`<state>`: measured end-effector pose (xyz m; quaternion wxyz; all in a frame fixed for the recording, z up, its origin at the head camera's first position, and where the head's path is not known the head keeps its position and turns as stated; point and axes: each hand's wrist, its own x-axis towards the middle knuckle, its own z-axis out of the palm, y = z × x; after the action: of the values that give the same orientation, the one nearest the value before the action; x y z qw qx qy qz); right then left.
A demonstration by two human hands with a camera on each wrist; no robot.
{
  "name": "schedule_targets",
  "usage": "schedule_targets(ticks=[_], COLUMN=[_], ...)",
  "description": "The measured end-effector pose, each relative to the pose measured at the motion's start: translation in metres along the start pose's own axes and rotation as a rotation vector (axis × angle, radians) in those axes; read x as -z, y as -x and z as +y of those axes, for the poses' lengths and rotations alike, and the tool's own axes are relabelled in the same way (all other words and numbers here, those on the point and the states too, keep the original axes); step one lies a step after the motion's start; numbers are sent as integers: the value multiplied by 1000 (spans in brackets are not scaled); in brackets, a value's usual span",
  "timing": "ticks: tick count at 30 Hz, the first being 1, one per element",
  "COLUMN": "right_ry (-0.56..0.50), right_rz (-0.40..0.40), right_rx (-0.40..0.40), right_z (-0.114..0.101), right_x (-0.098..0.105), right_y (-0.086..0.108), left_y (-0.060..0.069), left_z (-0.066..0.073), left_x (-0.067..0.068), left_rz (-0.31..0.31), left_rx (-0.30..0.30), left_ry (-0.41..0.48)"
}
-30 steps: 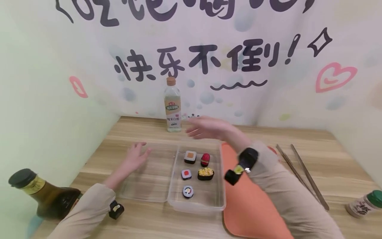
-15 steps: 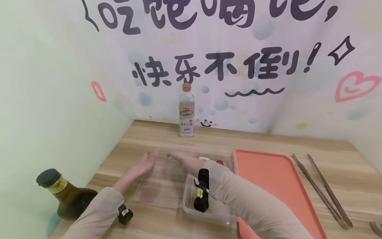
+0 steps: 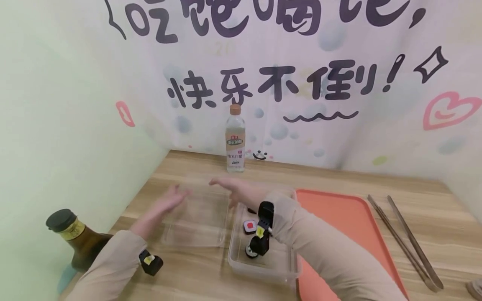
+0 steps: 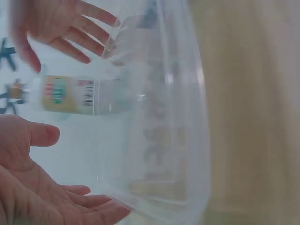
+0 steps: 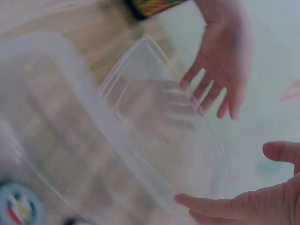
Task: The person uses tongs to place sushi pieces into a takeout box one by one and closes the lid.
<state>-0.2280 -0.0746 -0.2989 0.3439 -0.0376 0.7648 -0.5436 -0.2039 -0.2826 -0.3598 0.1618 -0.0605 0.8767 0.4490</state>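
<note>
A clear plastic lid (image 3: 196,221) lies left of a clear plastic box (image 3: 263,267), blurred and with its far part tilted up. My left hand (image 3: 171,200) is at the lid's left side, fingers straight and touching its edge. Opposite, my right hand (image 3: 241,193) reaches across the box to the lid's right side, its fingers extended. In the right wrist view, the left hand (image 5: 218,70) shows through and beside the lid (image 5: 159,117). Inside the box sit sushi pieces, among them a red-centred roll (image 3: 250,226); my right forearm hides others.
A clear vinegar bottle (image 3: 235,146) stands at the back by the wall. Beside my left forearm is a dark sauce bottle (image 3: 80,238). An orange tray (image 3: 335,213) lies right of the box, with metal tongs (image 3: 408,242) further right.
My right hand has swung left from above the box to the lid. The lid's far edge has risen and the lid has shifted slightly left. The head view has turned a little.
</note>
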Motion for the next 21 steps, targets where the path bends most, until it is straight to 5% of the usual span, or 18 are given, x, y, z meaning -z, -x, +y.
schedule_targets(ticks=[4, 7, 12, 21], right_ry=[-167, -125, 7, 6], right_rz=[52, 76, 45, 43], right_rx=[-46, -38, 4, 172], right_z=[-16, -14, 6, 36], right_x=[30, 56, 90, 138], right_y=[13, 20, 33, 70], left_y=[24, 29, 24, 16], left_z=[50, 72, 89, 107], left_x=[12, 15, 8, -29], left_rz=[14, -9, -24, 24], left_rx=[-31, -101, -186, -268], left_ry=[-3, 13, 54, 41])
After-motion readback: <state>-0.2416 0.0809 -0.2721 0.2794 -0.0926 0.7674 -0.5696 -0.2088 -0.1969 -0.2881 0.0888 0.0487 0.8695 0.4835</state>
